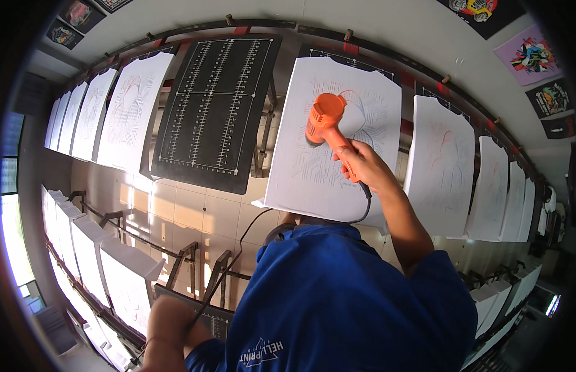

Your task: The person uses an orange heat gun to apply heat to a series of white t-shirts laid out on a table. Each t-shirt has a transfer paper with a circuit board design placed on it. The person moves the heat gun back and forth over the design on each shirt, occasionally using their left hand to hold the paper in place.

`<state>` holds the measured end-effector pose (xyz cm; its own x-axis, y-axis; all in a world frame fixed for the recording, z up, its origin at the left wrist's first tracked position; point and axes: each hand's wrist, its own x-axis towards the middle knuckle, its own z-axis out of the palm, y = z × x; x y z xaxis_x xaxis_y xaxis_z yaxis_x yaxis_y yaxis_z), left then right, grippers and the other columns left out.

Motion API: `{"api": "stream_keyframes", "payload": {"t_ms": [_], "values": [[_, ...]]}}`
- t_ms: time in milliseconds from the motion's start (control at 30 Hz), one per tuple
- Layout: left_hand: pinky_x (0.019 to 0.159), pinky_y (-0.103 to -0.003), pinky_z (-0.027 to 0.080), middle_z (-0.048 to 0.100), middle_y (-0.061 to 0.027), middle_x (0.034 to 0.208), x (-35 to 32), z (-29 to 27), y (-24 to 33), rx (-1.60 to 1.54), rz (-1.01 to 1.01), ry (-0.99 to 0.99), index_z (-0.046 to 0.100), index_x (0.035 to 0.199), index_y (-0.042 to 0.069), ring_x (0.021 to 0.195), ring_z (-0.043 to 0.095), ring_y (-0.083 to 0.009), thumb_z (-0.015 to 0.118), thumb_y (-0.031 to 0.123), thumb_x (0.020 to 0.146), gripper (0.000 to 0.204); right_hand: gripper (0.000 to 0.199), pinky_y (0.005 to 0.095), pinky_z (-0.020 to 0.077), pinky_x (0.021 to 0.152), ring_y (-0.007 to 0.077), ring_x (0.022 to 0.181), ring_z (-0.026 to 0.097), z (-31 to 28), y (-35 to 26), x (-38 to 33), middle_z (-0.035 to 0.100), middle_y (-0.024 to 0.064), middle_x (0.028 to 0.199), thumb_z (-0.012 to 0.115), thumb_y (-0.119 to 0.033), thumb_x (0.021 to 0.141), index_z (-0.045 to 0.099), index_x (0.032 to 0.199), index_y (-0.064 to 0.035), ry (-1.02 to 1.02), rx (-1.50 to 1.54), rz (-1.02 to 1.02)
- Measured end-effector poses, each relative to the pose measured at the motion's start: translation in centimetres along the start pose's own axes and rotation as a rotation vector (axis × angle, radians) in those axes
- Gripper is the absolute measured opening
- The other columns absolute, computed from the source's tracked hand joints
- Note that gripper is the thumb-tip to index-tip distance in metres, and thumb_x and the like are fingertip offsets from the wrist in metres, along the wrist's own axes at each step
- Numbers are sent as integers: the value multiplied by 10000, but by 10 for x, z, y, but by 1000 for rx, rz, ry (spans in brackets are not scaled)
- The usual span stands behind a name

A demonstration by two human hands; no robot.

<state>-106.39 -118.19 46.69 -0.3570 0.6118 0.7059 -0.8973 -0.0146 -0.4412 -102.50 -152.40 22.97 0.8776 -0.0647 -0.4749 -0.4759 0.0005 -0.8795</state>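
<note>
Orange plastic heat gun (325,121), gripped by the right hand (361,164), points at a white printed T-shirt (334,142) on its platen. Left of that shirt sits a bare black ruled platen (213,111). Left hand (170,322) pinches the black cord (232,260), fingers partly hidden. Square posters (533,56) hang upper right of the shirt.

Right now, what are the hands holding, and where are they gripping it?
The right hand grips an orange heat gun by its handle. The left hand holds its black cord.
</note>
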Motion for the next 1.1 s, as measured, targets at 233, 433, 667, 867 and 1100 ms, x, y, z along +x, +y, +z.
{"api": "stream_keyframes", "payload": {"t_ms": [233, 433, 667, 867, 1100], "values": [[851, -375, 482, 633, -174, 1059, -123, -52, 36, 315, -1780, -1204, 598, 1094, -28, 993, 620, -318, 595, 23, 825, 274, 375, 240, 478, 543, 87, 656, 540, -1, 5, 27, 607, 68, 946, 518, -276, 954, 547, 1177, 24, 59, 8, -29], [1037, -381, 374, 540, -161, 1265, -176, -80, 106, -219, -2245, -1319, 531, 1249, 16, 1219, 497, -313, 616, 127, 891, 385, 402, 232, 486, 567, 87, 670, 550, 11, 6, 15, 613, 79, 965, 520, -283, 968, 528, 1212, 36, -103, 61, 31], [1122, -416, 265, 416, -154, 1425, -157, -104, 113, -358, -2352, -1361, 447, 1374, 64, 1348, 366, -305, 619, 168, 883, 530, 368, 229, 488, 575, 85, 676, 544, -2, -3, 16, 613, 75, 966, 511, -265, 966, 542, 1190, 26, 9, 5, 6], [1105, -410, 319, 427, -160, 1420, -143, -117, 104, -363, -2325, -1468, 448, 1374, 71, 1335, 386, -326, 624, 67, 825, 576, 352, 240, 487, 567, 88, 668, 546, -18, -2, 28, 611, 70, 929, 514, -292, 957, 565, 1121, 16, 164, -55, -42], [1000, -414, 427, 553, -165, 1276, -159, -112, 108, 149, -2147, -1488, 536, 1269, 40, 1191, 515, -365, 605, 27, 811, 463, 371, 233, 485, 560, 87, 658, 547, -43, 3, 3, 626, 75, 918, 516, -292, 956, 563, 1145, 23, 113, -38, 11]]}}
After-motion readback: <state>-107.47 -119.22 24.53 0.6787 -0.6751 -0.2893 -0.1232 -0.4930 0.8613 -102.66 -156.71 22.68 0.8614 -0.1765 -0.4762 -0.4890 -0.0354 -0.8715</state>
